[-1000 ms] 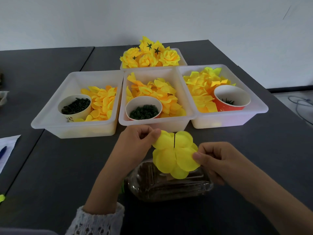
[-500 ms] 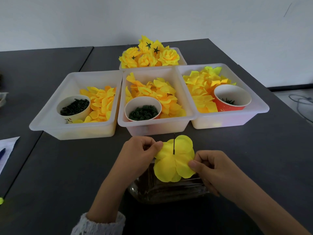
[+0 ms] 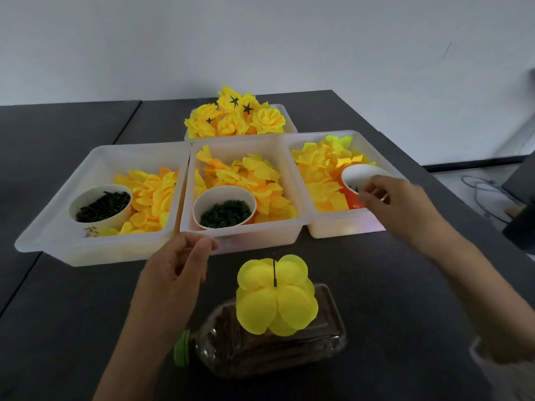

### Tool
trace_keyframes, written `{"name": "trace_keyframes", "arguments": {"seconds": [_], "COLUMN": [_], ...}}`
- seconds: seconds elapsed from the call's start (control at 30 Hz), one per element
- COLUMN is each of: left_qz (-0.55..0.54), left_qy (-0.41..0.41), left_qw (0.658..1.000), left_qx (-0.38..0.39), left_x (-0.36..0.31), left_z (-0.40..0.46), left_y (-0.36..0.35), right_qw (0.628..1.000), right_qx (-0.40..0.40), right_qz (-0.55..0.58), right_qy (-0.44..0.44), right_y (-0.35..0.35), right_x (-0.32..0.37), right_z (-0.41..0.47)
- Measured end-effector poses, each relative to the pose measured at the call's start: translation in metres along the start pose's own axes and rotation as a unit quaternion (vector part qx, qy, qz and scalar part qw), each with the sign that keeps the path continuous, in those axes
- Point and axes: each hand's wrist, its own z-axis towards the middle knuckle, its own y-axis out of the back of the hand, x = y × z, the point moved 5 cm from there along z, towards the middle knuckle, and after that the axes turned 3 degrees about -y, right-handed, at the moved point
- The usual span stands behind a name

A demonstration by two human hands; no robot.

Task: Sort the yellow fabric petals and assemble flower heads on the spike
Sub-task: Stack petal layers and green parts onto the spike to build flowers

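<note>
- plastic bottle [image 3: 289, 351] lying on its side on dark table [image 3: 405, 285], green cap left
- yellow petals [image 3: 275, 299] threaded on thin black spike [image 3: 274, 272] standing up from the bottle, no hand on them
- left hand [image 3: 176, 273] left of petals, fingers loosely curled, holding nothing
- right hand [image 3: 396, 204] over orange cup [image 3: 351, 183] in right tray [image 3: 347, 227], fingertips together; pinching something or not, cannot tell
- finished flower heads [image 3: 236, 118] in far tray

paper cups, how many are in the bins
3: a white cup in the left bin, a white cup in the middle bin, an orange cup in the right bin, by the right hand.
</note>
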Motion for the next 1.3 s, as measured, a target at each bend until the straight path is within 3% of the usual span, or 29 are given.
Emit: {"name": "trace_keyframes", "arguments": {"seconds": [0.07, 0.17, 0.27, 0.37, 0.47, 0.6, 0.67, 0.77, 0.97, 1.13, 1.3], "left_qz": [-0.015, -0.032, -0.044, -0.049, -0.056, -0.07, -0.09, -0.111, -0.092, -0.167, -0.166], "left_qy": [-0.007, -0.006, 0.003, 0.009, 0.002, -0.003, -0.013, -0.039, -0.046, -0.007, -0.034], "left_qw": [1.0, 0.999, 0.999, 0.999, 0.998, 0.998, 0.996, 0.993, 0.994, 0.984, 0.983], "left_qx": [-0.005, 0.007, 0.013, 0.008, 0.007, 0.005, 0.01, 0.019, 0.042, 0.065, 0.066], "left_x": [-0.004, -0.006, -0.003, -0.001, -0.006, -0.018, -0.027, -0.044, -0.066, -0.066, -0.068], "left_z": [-0.001, -0.007, -0.011, -0.014, -0.014, -0.015, -0.016, -0.018, -0.011, -0.008, -0.011], "left_y": [0.0, -0.003, -0.004, 0.001, 0.008, 0.013, 0.013, 0.009, -0.017, -0.029, -0.029], "right_qw": [0.994, 0.957, 0.937, 0.941, 0.968, 0.995, 0.973, 0.9, 0.837, 0.781, 0.784], "right_qx": [0.018, 0.121, 0.14, 0.119, 0.04, -0.032, 0.006, 0.109, 0.245, 0.323, 0.311], "right_qz": [-0.102, -0.237, -0.271, -0.253, -0.189, 0.041, 0.229, 0.422, 0.489, 0.535, 0.534], "right_qy": [0.045, 0.118, 0.171, 0.19, 0.163, 0.082, 0.034, 0.021, 0.021, -0.006, -0.051], "right_y": [-0.016, -0.059, -0.087, -0.091, -0.072, -0.019, 0.001, 0.018, 0.008, -0.008, -0.012], "right_x": [-0.002, -0.003, 0.004, 0.012, 0.018, 0.034, 0.045, 0.07, 0.106, 0.117, 0.114], "right_z": [0.038, 0.076, 0.092, 0.101, 0.105, 0.094, 0.077, 0.039, -0.028, -0.058, -0.068]}}
